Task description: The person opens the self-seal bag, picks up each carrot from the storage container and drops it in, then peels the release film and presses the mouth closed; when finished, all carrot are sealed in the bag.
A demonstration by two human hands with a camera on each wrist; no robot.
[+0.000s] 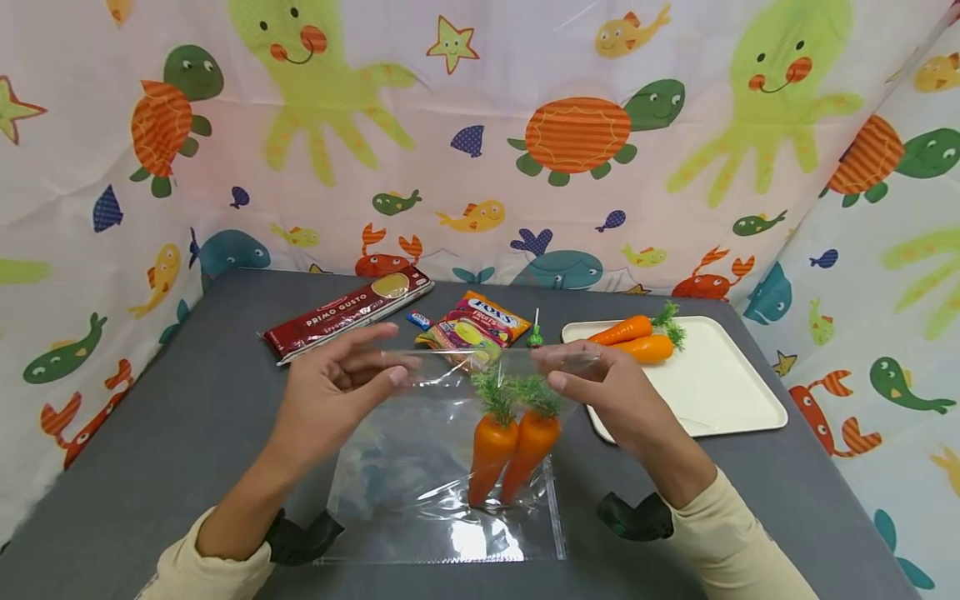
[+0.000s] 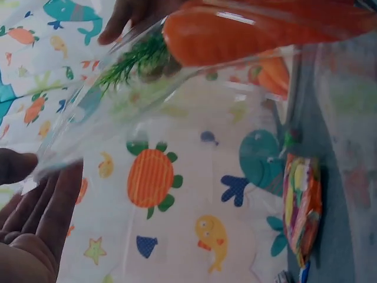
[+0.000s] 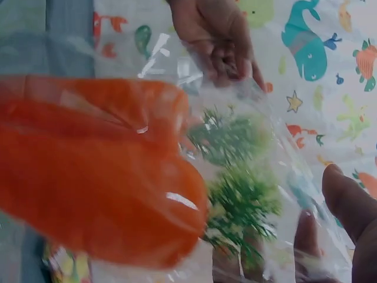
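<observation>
A clear plastic bag (image 1: 405, 475) hangs between both hands over the dark table, its top edge away from the person. My left hand (image 1: 333, 387) pinches the top left corner between thumb and fingers. At the top right edge, my right hand (image 1: 615, 392) holds the bag with its thumb on the near side and fingers behind. Inside the bag, toward its right side, two carrots (image 1: 492, 454) with leafy green tops lie side by side, tips toward the person. The right wrist view shows these carrots (image 3: 106, 194) large through the film, their green tops (image 3: 244, 203) near the bag's edge.
A cream tray (image 1: 720, 375) at the right bears two more carrots (image 1: 648, 348). Behind the bag lie a Fox's Fruits candy packet (image 1: 487, 321), a small blue-wrapped sweet (image 1: 419, 319) and a green lollipop (image 1: 535, 336). A red Primo Gusto spaghetti pack (image 1: 330, 321) lies back left.
</observation>
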